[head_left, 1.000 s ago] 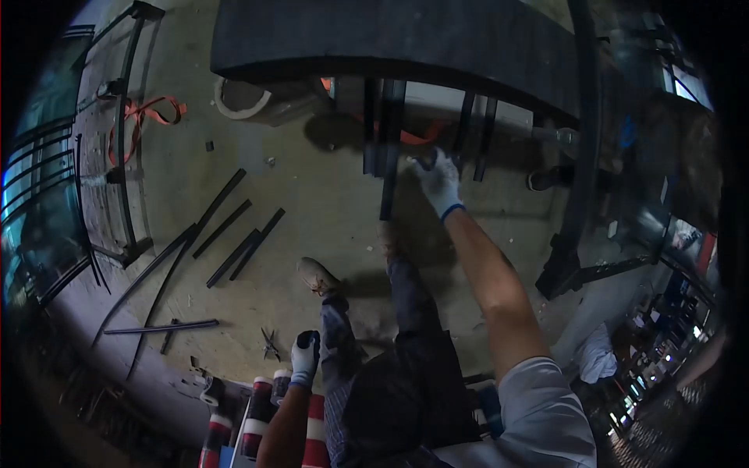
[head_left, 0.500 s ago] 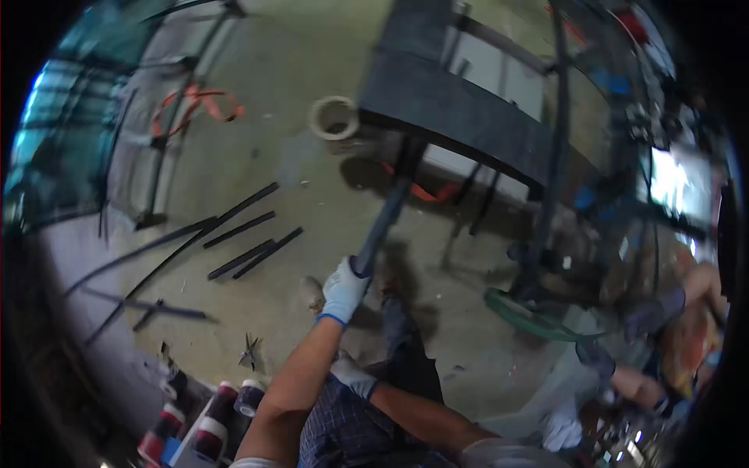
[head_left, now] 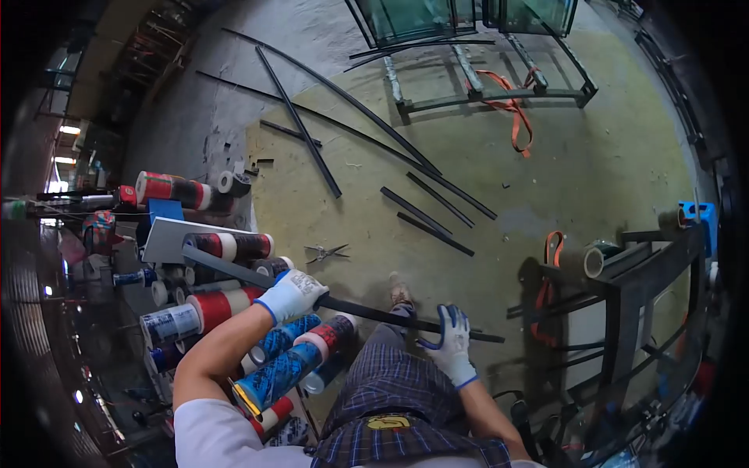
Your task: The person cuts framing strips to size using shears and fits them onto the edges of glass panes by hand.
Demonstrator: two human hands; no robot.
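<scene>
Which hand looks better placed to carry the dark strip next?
Probably the left hand: it's closed around the dark strip, while the right hand has its fingers spread near one end.

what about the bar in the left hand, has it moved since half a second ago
Yes, the bar has moved away from the dark stand, toward the rolls.

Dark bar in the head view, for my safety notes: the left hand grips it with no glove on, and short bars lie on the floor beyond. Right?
No glove is wrong: the head view shows the left hand wearing a white glove. It does grip the dark bar, and short bars lie on the floor beyond.
</scene>
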